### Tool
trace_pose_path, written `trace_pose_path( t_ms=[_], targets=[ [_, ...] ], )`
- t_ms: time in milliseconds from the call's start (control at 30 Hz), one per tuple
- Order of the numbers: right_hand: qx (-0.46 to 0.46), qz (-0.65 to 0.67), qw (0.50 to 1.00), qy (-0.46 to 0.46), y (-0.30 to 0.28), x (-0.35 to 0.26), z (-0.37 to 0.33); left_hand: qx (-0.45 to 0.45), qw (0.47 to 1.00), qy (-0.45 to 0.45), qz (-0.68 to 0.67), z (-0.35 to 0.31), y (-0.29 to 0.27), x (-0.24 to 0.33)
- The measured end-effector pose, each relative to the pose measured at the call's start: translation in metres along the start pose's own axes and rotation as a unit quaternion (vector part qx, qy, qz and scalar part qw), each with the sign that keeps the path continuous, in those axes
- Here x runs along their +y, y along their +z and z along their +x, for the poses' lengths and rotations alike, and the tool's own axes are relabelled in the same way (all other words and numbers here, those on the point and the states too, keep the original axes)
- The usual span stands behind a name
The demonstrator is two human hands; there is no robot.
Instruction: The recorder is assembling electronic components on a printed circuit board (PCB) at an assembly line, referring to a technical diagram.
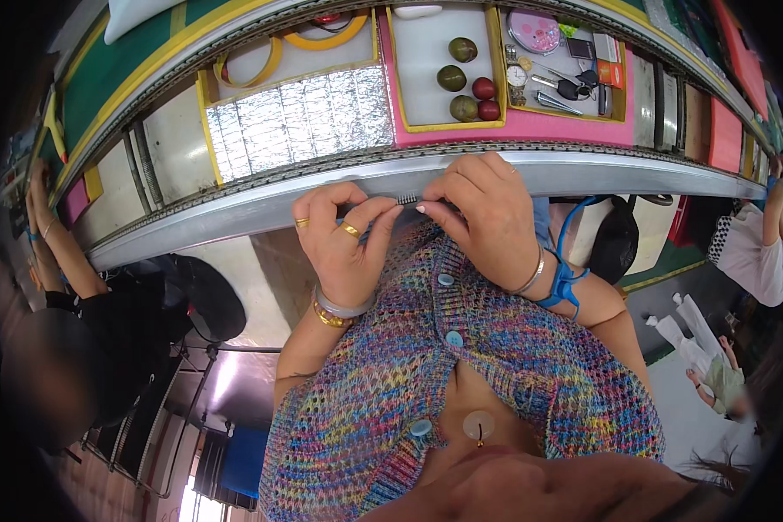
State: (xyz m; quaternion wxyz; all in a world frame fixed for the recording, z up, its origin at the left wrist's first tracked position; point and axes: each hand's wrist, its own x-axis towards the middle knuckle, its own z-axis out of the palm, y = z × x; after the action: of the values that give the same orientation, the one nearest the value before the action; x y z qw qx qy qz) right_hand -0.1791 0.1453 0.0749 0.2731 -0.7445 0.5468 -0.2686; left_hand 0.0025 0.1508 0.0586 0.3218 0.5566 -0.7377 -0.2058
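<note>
So you've got a small ridged dark piece [407, 199] pinched between your two hands, right at the near edge of the work line [600, 180]. Your left hand [344, 235] has its end nipped between thumb and index finger, and your right hand [487, 213] does the same on the other end, so both grips are narrow and holding that one piece. It's too small to tell exactly what it is, and I can't tell if it touches the rail.

Past that edge, a pink board [574, 129] carries two yellow-rimmed trays. The ball tray [422, 74] has three greenish balls and two red ones, bunched toward its right side. The other, the odds-and-ends tray [620, 97], has a watch [517, 78] near its left edge, a pink round tin [533, 31] at its far left corner, and keys [572, 88] around the middle. Left of the board, there's a silvery foil sheet [300, 122] with yellow rings [276, 59] just beyond it.
</note>
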Motion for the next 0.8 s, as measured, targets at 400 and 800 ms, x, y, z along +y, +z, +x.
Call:
trace_pose_path(
  t_ms=[400,800],
  targets=[
    [-0.009,-0.052,0.998,0.035,0.004,-0.009,0.006,-0.011,1.000,-0.025,-0.011,0.001,0.000,0.004],
    [-0.030,-0.033,0.997,0.061,0.000,-0.010,0.013,-0.027,0.997,-0.076,-0.007,0.003,-0.001,0.011]
  ],
)
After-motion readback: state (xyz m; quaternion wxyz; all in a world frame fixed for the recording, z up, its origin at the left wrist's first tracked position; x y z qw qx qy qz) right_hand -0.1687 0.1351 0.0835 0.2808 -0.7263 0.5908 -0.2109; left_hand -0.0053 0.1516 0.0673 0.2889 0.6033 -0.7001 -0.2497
